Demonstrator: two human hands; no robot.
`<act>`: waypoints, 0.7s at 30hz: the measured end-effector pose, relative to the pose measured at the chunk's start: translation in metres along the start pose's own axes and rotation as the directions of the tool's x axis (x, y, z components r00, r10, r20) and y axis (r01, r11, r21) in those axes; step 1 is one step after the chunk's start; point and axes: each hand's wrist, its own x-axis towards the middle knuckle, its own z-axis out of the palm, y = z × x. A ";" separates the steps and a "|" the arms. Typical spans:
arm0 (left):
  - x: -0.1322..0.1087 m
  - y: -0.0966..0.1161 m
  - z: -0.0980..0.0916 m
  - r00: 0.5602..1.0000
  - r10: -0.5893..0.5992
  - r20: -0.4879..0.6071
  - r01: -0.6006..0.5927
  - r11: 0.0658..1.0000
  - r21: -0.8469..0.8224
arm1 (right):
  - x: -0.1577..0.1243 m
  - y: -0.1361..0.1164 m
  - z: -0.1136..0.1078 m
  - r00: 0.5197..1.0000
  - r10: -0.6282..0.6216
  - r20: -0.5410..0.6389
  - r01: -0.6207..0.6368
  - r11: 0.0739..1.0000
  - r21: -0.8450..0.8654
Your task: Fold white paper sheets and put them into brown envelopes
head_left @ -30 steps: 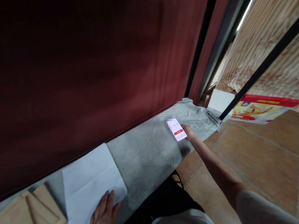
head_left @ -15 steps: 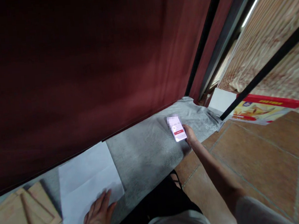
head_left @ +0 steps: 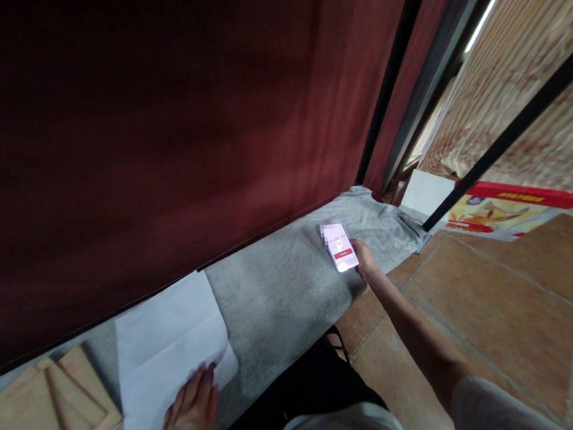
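Grey cloth (head_left: 278, 296) is stretching between a dark-red panel (head_left: 210, 148) and brown floor tiles (head_left: 505, 303). Over it, the right hand (head_left: 365, 259) is gripping a lit rectangular smartphone (head_left: 342, 251); the left hand (head_left: 189, 407), fingers extended, is resting on creased white paper (head_left: 170, 349).

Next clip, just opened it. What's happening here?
A person's right hand holds a phone, its lit screen facing up, over a grey cloth-covered surface. The left hand rests with its fingers on a creased white sheet of paper lying there. Left of the sheet, overlapping brown paper pieces lie on the same surface.
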 end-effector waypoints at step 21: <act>0.034 0.045 -0.051 0.972 0.073 -0.225 -0.072 0.997 0.013 | 0.033 -0.015 -0.008 0.997 -0.081 0.016 0.077 0.856 -0.510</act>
